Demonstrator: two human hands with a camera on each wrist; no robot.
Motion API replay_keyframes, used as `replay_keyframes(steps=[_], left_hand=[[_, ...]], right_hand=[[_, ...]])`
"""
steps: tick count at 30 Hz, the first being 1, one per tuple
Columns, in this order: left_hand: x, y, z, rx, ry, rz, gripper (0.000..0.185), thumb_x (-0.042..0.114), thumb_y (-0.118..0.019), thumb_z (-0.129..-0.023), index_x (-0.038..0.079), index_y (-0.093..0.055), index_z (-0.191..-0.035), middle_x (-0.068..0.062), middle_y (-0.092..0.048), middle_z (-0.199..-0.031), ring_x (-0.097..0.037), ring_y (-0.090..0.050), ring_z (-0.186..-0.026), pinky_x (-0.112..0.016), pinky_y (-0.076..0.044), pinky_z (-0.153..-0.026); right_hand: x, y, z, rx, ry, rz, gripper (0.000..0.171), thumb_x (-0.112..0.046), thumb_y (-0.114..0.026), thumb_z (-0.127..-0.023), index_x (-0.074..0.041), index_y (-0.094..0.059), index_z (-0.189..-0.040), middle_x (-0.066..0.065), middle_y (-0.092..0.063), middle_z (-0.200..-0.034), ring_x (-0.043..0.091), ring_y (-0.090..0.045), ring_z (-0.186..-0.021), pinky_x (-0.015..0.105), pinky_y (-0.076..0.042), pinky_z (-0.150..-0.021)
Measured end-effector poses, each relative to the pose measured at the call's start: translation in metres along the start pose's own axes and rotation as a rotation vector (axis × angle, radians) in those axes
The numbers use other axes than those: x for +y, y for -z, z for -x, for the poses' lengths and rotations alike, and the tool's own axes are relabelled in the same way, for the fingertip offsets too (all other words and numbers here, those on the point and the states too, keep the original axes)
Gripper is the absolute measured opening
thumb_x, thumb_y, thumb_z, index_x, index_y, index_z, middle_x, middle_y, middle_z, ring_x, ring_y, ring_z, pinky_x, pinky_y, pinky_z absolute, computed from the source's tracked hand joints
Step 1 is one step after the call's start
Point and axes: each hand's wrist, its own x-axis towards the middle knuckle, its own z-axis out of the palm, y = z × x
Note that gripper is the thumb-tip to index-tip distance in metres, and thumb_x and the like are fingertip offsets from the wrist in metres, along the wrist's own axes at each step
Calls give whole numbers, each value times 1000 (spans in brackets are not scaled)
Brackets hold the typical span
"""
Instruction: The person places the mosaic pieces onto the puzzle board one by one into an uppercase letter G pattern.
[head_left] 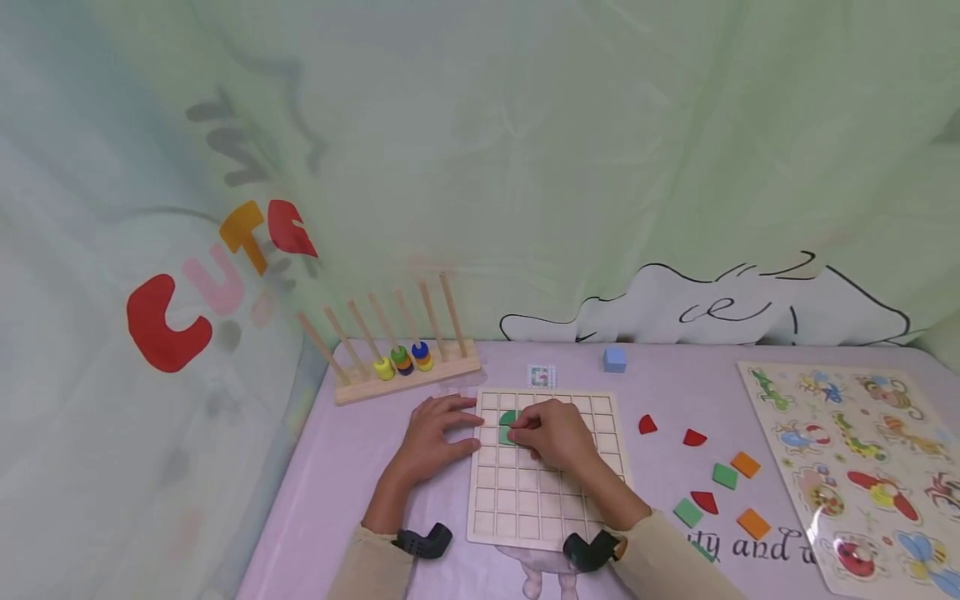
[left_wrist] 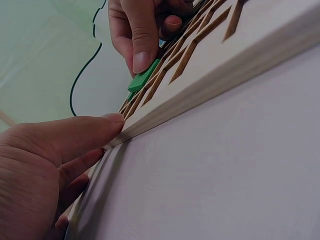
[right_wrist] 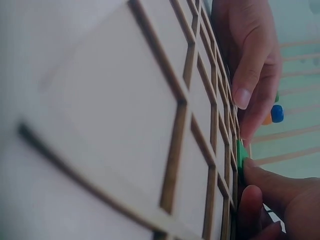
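Note:
A wooden grid board (head_left: pixel 507 502) lies flat on the table. My right hand (head_left: pixel 557 435) pinches a green tile (left_wrist: pixel 143 76) over the upper left cells, its thumb on the tile's face. Just above that tile in the head view, a green quarter-circle piece (head_left: pixel 507 417) sits in a cell, partly covered by the fingers. My left hand (head_left: pixel 438 440) has its fingers spread along the board's left edge. In the left wrist view the left thumb (left_wrist: pixel 114 119) rests against the board's side.
Behind the board are a small pattern card (head_left: pixel 542 377), a blue cube (head_left: pixel 614 360) and a peg rack (head_left: pixel 408 381) with colored beads. Right of it lie red quarter-circles (head_left: pixel 694 437), green squares (head_left: pixel 725 476) and orange squares (head_left: pixel 753 524). An animal puzzle (head_left: pixel 840 467) lies far right.

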Motion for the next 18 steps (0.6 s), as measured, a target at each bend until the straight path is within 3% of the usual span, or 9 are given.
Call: replay_keyframes(steps=[10, 18], left_hand=[[2, 2, 0, -12, 14, -1, 28, 33, -74, -92, 23, -76, -118, 1, -61, -144, -23, -43, -147, -57, -18, -125], [4, 2, 0, -3, 18, 10, 26, 31, -73, -93, 23, -76, -117, 0, -61, -144, -24, -44, -146, -58, -17, -124]], right_hand=[[-3, -2, 1, 25, 45, 96, 14, -22, -82, -86, -24, -73, -75, -11, -64, -65, 9, -53, -65, 28, -42, -62], [-3, 0, 1, 15, 34, 62, 19, -21, -82, -85, -21, -69, -71, -7, -59, -56, 10, -54, -51, 28, -39, -56]])
